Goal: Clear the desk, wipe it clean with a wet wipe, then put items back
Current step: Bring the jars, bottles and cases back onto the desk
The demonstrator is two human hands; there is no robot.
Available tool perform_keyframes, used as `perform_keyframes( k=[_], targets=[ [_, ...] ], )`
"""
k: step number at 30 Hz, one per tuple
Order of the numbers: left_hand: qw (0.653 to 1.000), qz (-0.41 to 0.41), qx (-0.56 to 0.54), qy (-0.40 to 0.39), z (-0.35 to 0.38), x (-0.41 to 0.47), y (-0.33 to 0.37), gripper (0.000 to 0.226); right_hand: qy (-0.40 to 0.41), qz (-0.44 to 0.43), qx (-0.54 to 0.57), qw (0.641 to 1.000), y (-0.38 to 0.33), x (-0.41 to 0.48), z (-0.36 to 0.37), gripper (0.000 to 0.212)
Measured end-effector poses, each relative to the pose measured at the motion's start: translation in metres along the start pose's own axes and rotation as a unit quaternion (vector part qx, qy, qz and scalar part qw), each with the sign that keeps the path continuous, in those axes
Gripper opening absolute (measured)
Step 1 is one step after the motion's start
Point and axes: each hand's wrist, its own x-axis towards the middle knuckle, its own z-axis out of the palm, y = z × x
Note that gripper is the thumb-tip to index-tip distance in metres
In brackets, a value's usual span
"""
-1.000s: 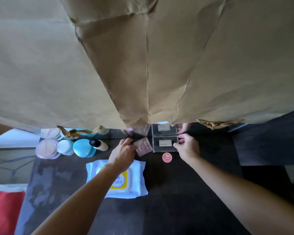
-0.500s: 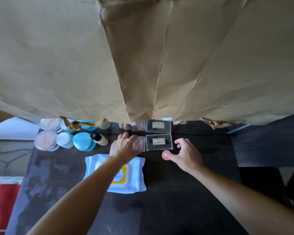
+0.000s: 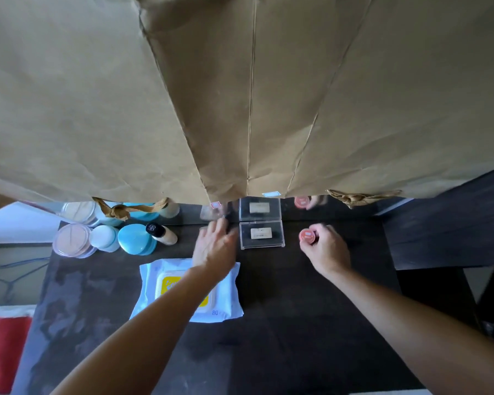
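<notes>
Dim daylight, wide-angle edge warp, slight motion blur.

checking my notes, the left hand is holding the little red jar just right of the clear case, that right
No, the right hand pinches the small red jar, not the left. The head view shows it just right of the clear case, as you say. The left hand is on that case's other side, holding no jar.

Single head-worn wide-angle view, facing forward-down, close over desk (image 3: 268, 352); paper bag (image 3: 240, 95) fills upper half.
</notes>
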Motion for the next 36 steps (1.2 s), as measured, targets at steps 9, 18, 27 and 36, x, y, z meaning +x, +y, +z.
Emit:
perform_keyframes(
  k=[9, 18, 27, 36],
  targets=[
    [0.994, 0.016, 0.029, -0.102, 0.003, -0.009, 0.002, 0.049, -0.051, -0.057, 0.06, 0.995, -0.033, 0.003, 0.035, 0.034],
    [0.999, 0.006, -0.033, -0.038, -0.017, -0.016, 0.036, 0.032, -0.038, -0.067, 0.054, 0.996, -0.005, -0.016, -0.018, 0.038],
    [0.97, 0.198, -0.13, 0.052, -0.071, -0.011, 0.2, 0.014, 0.107, -0.053, 0.046, 0.992, 0.12, -0.078, -0.183, 0.031],
    [0.915, 0.318, -0.179, 0.171, -0.104, -0.047, 0.353, 0.021, 0.258, -0.146, 0.089, 0.951, 0.197, -0.098, -0.325, 0.028]
  ],
)
